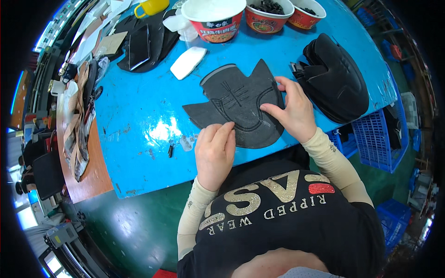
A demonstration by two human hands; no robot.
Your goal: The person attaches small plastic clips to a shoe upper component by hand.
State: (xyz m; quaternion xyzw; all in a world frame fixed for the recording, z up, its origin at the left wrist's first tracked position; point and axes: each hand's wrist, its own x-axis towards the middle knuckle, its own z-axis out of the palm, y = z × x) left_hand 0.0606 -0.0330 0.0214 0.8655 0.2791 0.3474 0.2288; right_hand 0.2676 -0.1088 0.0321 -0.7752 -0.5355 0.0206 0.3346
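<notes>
A flat black shoe upper (238, 99) with raised seam lines and pointed side flaps lies in front of me on the blue table. My left hand (214, 153) pinches its near edge, the thumb and forefinger pressed together. At the right edge, my right hand (296, 111) grips the same piece, with the thumb on top and the forefinger curled at the rim; its other fingers are partly hidden. Right of that hand stands a thick stack of similar black shoe uppers (331, 78). A white pad (188, 63) rests just beyond the piece.
Along the far side stand a large paper bowl (214, 21) and two smaller bowls (269, 17) holding small black pieces. A phone (139, 47) lies on black material at the far left, near a yellow cup (151, 7). Blue crates (378, 141) stand beyond the table's right edge.
</notes>
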